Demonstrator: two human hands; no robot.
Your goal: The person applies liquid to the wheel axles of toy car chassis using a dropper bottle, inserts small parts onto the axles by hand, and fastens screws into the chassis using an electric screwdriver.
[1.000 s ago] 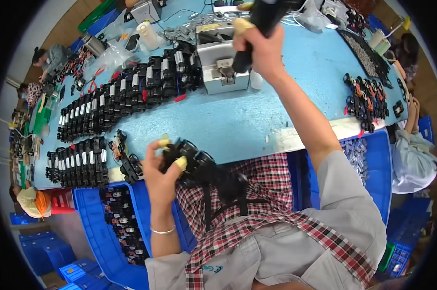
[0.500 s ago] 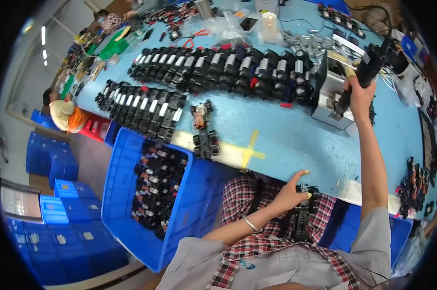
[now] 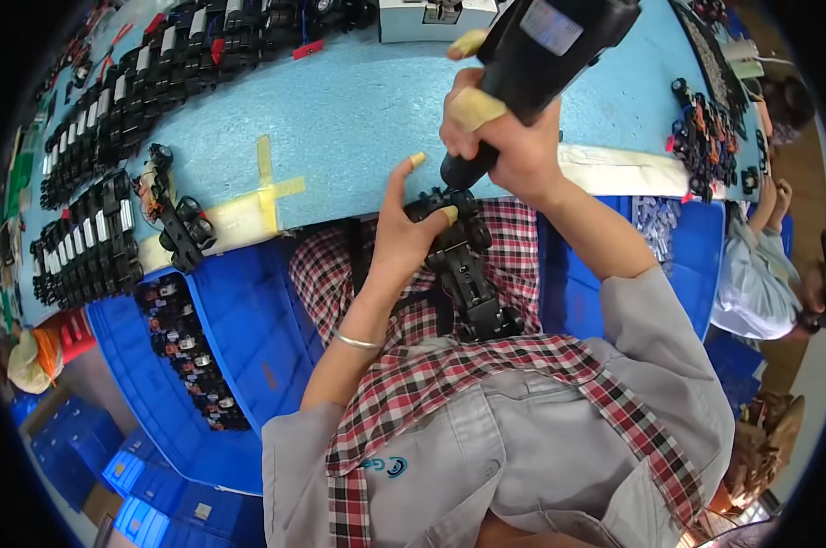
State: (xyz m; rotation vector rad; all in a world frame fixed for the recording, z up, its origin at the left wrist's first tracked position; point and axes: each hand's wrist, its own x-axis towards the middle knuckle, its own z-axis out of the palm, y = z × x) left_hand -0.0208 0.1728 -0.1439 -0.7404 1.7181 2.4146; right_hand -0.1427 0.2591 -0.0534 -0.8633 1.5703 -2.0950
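A black toy car chassis (image 3: 468, 279) with wheels lies at the table's front edge, over my lap. My left hand (image 3: 402, 233) grips its far end; the thumb presses on top and the index finger stretches out past it. In my right hand (image 3: 527, 155) is a black electric screwdriver (image 3: 539, 57), its nose pointing down at the wheeled far end of the chassis. The screwdriver's tip and any screw there are too hidden to make out. Yellow tape wraps several fingertips on both hands.
Rows of black chassis (image 3: 84, 233) stand on the blue table at left, with a single chassis (image 3: 177, 219) beside them. A blue bin (image 3: 248, 338) of parts sits below. A white box (image 3: 413, 23) is at the far edge of view; more assemblies (image 3: 705, 142) lie right. Someone sits at far right.
My right hand has brought the screwdriver from the white box down to the chassis. My left hand still grips the chassis. The whole view has shifted toward my lap and the right.
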